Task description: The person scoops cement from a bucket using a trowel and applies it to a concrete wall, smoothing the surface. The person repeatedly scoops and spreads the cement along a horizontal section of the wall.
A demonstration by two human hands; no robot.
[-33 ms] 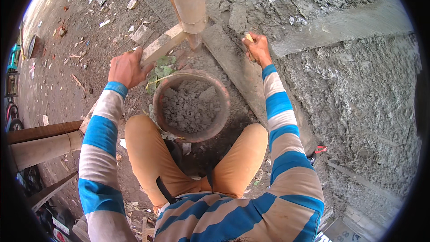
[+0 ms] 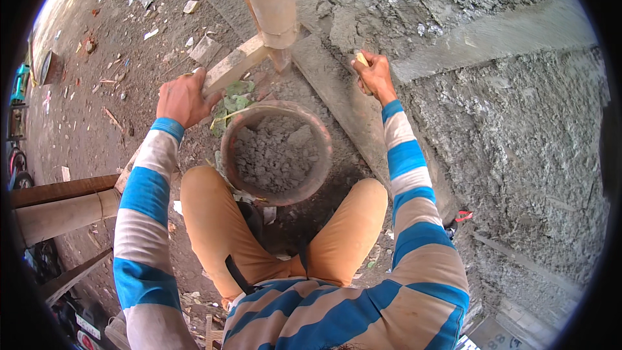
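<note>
My left hand is wrapped over a pale wooden batten that runs up to the round post at top centre. My right hand grips a pale handle beside the rough grey plastered surface; whatever the handle carries is hard to make out. Between my forearms and in front of my knees sits a round bucket holding lumpy grey mortar. A grey, mortar-stained board runs diagonally past the bucket's right.
Poles and timbers lie at the lower left, with parked motorbikes beyond. A second bucket stands at the far left. Debris and leaves litter the dirt ground. A smoother grey band crosses the plaster at upper right.
My right hand has shifted slightly right and down with the handle. My left hand stays on the batten.
</note>
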